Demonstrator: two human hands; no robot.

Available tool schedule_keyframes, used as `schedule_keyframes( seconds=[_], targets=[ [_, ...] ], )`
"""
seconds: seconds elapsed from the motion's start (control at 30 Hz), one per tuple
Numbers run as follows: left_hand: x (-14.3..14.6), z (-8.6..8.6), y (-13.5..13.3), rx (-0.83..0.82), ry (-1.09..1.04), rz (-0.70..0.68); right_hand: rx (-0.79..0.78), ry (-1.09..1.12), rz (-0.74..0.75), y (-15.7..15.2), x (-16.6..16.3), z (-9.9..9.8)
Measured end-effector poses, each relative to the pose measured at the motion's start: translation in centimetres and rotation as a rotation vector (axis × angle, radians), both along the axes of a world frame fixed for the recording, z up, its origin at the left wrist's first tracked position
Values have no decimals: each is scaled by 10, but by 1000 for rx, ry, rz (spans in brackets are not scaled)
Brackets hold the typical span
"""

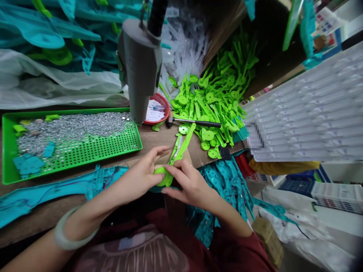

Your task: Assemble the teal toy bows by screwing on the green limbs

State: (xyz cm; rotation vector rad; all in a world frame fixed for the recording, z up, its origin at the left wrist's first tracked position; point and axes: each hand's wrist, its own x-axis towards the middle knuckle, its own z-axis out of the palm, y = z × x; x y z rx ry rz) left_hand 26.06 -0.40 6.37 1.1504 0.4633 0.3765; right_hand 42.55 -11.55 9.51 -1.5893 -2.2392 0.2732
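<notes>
Both hands meet at the near edge of the bench, on a long bright green plastic part [185, 143] with a round end toward me. My left hand [150, 168] grips the round end from the left, thumb on top. From the right, my right hand [185, 179] has its fingers closed on the same part, near the round end. A clear or silvery strip lies along the part; its kind I cannot make out. Just beyond stands a hammer [195, 122] lying on its side, next to a heap of similar green parts [210, 102].
A green perforated tray [107, 149] of small metal pieces stands left. A red basket [167, 107] holds white strips. Above hangs a grey tool [141, 68]. Turquoise parts [227, 185] pile below right; another turquoise part [70, 189] lies along the front edge. White stacked sheets [306, 109] rise right.
</notes>
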Motion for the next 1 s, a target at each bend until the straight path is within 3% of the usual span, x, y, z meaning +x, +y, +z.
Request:
schedule_keyframes(
  seconds=[0.17,0.27,0.37,0.5,0.6,0.77,0.87,1.0],
  targets=[
    [11,6,8,-2,41,36,-56,-9,-1,7,5,2],
    [6,10,7,84,65,110,6,12,-97,10,19,7],
    [-17,7,-4,584,168,192,45,17,-249,8,36,7],
    [-52,-16,-26,1388,213,40,-16,37,-246,3,39,-5],
    [-64,-37,-37,1672,243,14,-98,13,-167,2,24,-20],
    [-67,-53,-42,1694,323,4,-237,-129,-142,6,5,-36],
    [-67,-54,-44,1665,331,36,-267,-150,-123,8,4,-36],
    [-71,-57,-45,1755,331,12,-263,-186,-60,9,6,-36]
  ],
)
